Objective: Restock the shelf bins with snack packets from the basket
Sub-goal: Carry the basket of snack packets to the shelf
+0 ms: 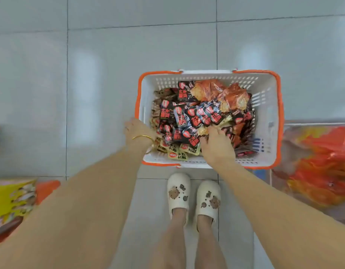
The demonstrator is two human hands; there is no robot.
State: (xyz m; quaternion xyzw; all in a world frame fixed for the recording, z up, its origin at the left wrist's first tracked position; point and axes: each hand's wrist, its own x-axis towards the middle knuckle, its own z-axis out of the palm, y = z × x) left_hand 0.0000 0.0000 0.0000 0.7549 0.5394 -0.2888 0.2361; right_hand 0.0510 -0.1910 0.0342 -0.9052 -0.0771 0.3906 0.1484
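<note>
Basket [268, 105] lies long axis left-to-right; right hand [216, 147] grip clutches snack packets [187, 117], left hand [136, 131] grip I cannot tell.

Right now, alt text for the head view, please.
The left hand and right hand dig into black-and-red packets heaped in a white, orange-rimmed basket on the tiled floor. At its far side lie orange packets; at its near side stand white slippers.

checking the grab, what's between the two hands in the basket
Head view: small glossy black-and-red snack packets, with yellow packets nearer, lie between the left hand and right hand.
</note>
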